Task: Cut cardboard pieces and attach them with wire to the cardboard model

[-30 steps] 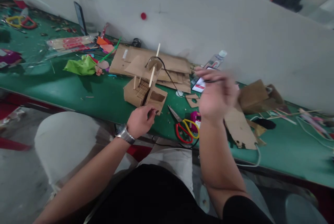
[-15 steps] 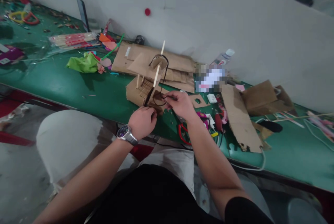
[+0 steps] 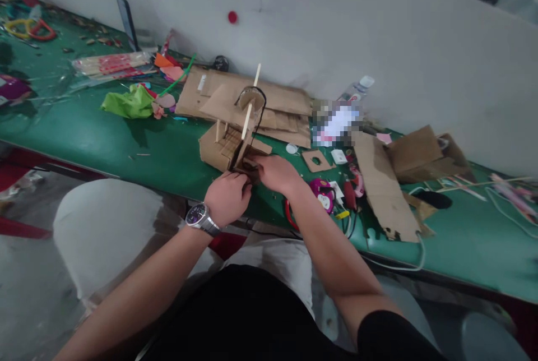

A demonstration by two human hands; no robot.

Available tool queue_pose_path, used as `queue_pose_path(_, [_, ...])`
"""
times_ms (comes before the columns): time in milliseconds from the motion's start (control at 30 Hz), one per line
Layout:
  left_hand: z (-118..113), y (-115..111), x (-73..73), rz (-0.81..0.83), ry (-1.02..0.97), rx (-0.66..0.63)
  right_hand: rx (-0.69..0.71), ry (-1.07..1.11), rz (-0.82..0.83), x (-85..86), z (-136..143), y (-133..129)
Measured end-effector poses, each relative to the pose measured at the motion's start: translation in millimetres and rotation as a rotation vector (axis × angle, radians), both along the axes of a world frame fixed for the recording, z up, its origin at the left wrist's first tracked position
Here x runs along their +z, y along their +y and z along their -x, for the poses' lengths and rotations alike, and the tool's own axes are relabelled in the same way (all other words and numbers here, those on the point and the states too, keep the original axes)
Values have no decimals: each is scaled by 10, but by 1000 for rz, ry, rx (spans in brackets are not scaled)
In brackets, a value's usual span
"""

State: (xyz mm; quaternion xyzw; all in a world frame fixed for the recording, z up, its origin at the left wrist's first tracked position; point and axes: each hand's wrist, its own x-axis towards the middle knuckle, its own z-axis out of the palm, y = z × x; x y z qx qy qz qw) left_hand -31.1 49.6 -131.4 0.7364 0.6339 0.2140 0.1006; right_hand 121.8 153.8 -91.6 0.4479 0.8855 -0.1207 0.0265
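A cardboard model (image 3: 212, 151) stands at the green table's front edge. A pale wooden stick (image 3: 247, 121) rises from it through a round cardboard disc (image 3: 251, 98). A black cord (image 3: 264, 104) loops over the disc and runs down into the model. My left hand (image 3: 228, 197), with a metal watch on its wrist, has its fingers curled on the model's near edge. My right hand (image 3: 277, 174) reaches in from the right, fingers pinched at the cord's lower end beside the upright cardboard piece; the fingertips are partly hidden.
Flat cardboard sheets (image 3: 290, 104) lie behind the model. To the right are a cardboard square with a hole (image 3: 317, 160), a purple item (image 3: 323, 195), a long cardboard strip (image 3: 378, 187) and an open box (image 3: 428, 153). Green cloth (image 3: 128, 102) and packed sticks (image 3: 111, 64) lie left.
My right hand has moved left and slightly down, closer to the model. The cord's loose loop has shrunk and lies nearer the upright cardboard. My left hand keeps its hold; the view shifted slightly.
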Motion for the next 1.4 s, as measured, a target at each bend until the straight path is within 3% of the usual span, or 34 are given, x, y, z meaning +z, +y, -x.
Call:
queue_pose_path(200, [3,-6,26,21,-1,10,27,-116,18,-124,70,62])
queue_pose_path(767, [8,1,12,13,-14,11,-19,-109,-17,-70,-2,91])
queue_pose_path(1067, [9,-6,11,22,9,11,34,-105,18,-143,-13,95])
queue_pose_path(1400, [11,-5,23,27,-7,11,-20,-92,-111,-32,-24,136])
